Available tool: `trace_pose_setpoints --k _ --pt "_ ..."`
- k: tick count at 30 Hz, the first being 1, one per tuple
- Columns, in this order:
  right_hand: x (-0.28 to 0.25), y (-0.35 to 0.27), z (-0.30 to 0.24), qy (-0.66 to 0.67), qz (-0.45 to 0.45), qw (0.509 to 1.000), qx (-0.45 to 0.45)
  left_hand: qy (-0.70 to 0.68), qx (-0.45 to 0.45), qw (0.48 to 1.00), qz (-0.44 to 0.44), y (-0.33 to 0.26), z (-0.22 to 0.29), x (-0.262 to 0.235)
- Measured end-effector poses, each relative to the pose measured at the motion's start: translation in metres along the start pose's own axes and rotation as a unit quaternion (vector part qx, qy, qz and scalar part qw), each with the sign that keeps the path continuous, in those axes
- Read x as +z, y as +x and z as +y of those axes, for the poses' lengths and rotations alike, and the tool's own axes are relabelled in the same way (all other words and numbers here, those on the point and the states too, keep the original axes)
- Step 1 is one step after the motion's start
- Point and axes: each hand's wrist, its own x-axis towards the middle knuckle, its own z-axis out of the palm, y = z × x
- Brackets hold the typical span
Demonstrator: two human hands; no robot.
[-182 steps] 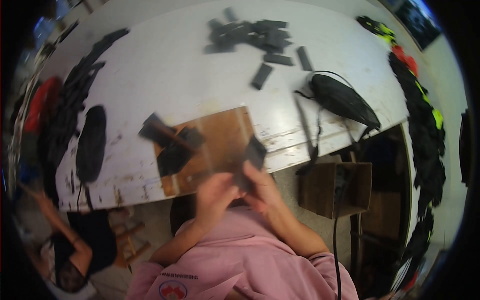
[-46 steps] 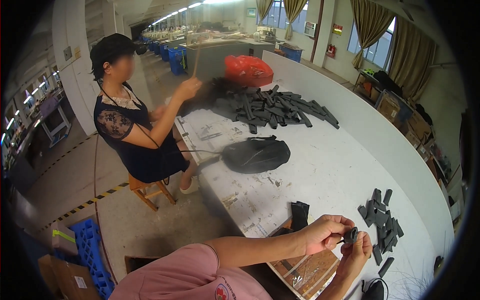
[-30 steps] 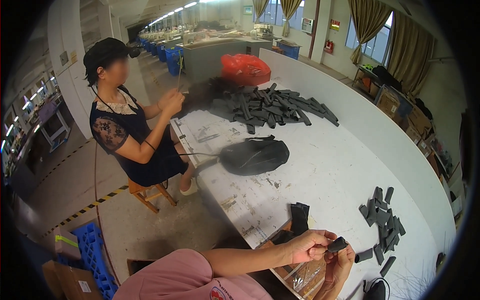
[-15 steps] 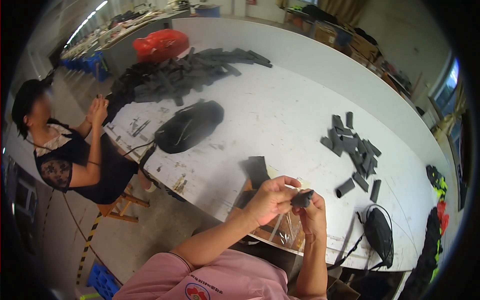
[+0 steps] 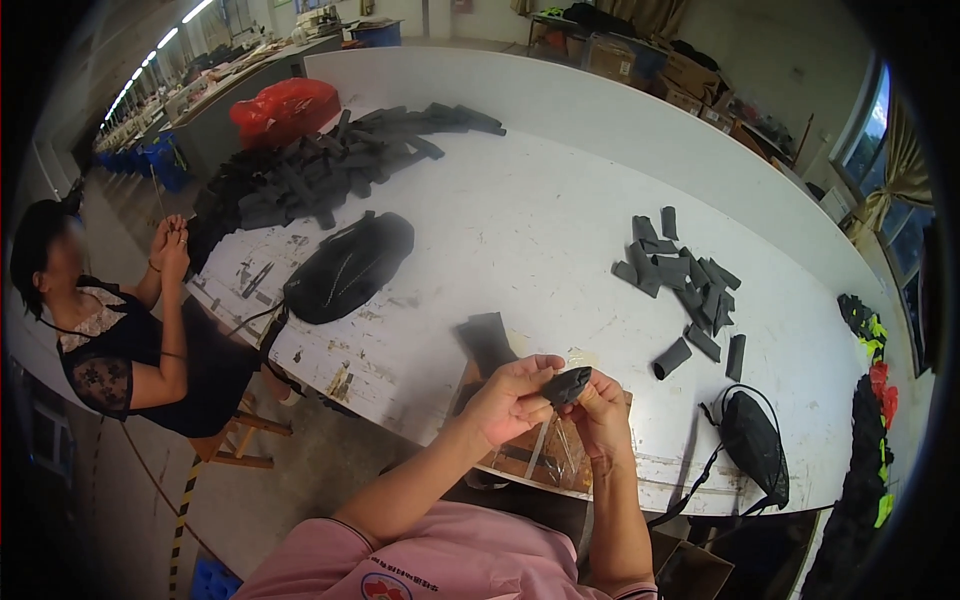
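A short black fabric tube [image 5: 567, 386] is held between both my hands, above the near edge of the white table [image 5: 500, 240]. My left hand [image 5: 512, 402] pinches its left end with thumb and fingers. My right hand [image 5: 603, 412] grips its other end. Beneath my hands lies a brown board [image 5: 530, 460] partly covered with clear film. Just beyond my left hand, a flat dark piece [image 5: 487, 340] rests on the table. A loose group of similar dark tubes [image 5: 690, 285] lies farther off to the right.
A big heap of dark tubes [image 5: 310, 175] fills the far left, beside a red plastic bag [image 5: 285, 110]. A black bag [image 5: 350, 268] sits left of centre, a smaller black pouch [image 5: 752, 440] near right. A low partition [image 5: 600, 115] rims the far side. Another person [image 5: 120, 340] sits at left.
My view has shifted slightly, so the table contents appear farther left. The tube has turned in my fingers and shows more of its side; both hands keep hold of it.
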Motion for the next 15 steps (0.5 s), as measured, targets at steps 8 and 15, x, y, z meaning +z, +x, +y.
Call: trace_pose_setpoints --k 8,15 --pt "0.008 0.011 -0.016 -0.094 -0.02 0.995 0.002 -0.223 0.018 0.974 -0.018 0.006 0.003 0.01" --pt "-0.012 0.003 0.014 0.082 -0.047 0.995 0.021 0.115 0.052 0.991 0.035 -0.007 -0.007 -0.009"
